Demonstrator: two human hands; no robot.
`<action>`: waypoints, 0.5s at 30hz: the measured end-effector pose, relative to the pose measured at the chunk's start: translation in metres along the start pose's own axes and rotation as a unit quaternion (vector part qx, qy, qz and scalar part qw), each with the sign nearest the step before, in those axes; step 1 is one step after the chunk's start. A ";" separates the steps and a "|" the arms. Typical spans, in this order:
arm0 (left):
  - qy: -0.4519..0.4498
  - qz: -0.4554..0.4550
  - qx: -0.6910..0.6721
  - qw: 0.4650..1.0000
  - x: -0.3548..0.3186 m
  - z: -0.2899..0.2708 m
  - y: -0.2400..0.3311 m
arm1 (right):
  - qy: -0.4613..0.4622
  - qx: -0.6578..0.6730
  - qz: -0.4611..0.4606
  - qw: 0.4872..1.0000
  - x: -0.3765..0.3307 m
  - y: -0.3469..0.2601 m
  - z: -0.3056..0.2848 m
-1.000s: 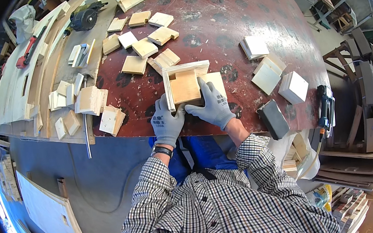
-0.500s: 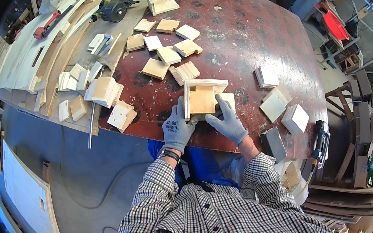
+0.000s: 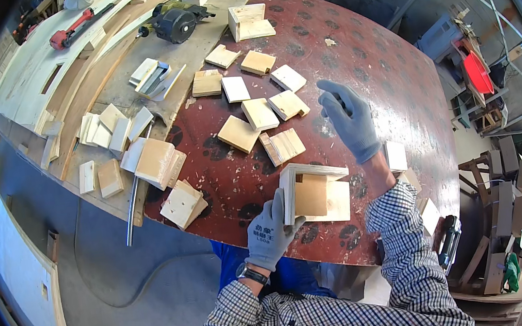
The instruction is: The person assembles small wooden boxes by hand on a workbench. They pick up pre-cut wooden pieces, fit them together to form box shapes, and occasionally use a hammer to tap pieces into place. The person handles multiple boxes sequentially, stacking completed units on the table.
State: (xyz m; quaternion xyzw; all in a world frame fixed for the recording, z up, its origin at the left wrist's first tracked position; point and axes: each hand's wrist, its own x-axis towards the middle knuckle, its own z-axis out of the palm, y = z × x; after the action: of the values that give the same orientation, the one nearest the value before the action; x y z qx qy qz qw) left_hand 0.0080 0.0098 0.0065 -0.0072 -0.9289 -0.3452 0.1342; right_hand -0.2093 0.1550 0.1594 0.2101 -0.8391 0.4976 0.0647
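At the table's near edge stands a wooden corner assembly [image 3: 313, 191] of pale boards with a tan inner face. My left hand [image 3: 270, 231], in a grey glove, grips its left board, thumb on the near side and fingers behind. My right hand [image 3: 349, 118], gloved alike, is raised over the table beyond the assembly, fingers stretched forward and slightly bent, with nothing seen in them. Closest to it on the left are loose wooden blocks, among them a notched block [image 3: 289, 104] and a pale block [image 3: 288, 78].
The dark red tabletop [image 3: 381, 74] bears several more blocks, some partly behind my right forearm. A black power tool [image 3: 175, 24] and a red tool [image 3: 73, 30] lie at the far left. A metal bar [image 3: 133, 209] juts past the left edge; a nail gun [image 3: 449, 240] lies at the right.
My right hand has let go of the assembly and moved forward and right, above the table. My left hand keeps its hold. The view has shifted, so the table appears lower.
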 end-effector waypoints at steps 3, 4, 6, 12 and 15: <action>-0.014 0.001 -0.005 1.000 0.002 -0.004 0.001 | -0.010 -0.047 -0.074 0.996 0.047 0.005 0.016; -0.015 0.000 -0.005 1.000 0.002 -0.006 0.001 | -0.015 -0.059 -0.096 0.994 0.062 0.007 0.023; -0.015 -0.005 -0.016 1.000 0.003 -0.009 0.002 | -0.022 -0.115 -0.116 0.986 0.095 0.024 0.033; -0.021 -0.019 -0.019 0.999 0.005 -0.012 0.001 | -0.109 -0.288 -0.059 0.950 0.192 0.074 0.084; -0.035 -0.005 -0.023 0.999 0.005 -0.010 0.002 | -0.187 -0.409 0.030 0.892 0.223 0.101 0.096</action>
State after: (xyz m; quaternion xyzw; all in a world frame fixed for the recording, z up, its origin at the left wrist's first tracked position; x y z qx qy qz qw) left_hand 0.0055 0.0050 0.0164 -0.0182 -0.9247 -0.3669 0.0996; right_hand -0.4429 0.0500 0.1008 0.2288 -0.9710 0.0632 -0.0283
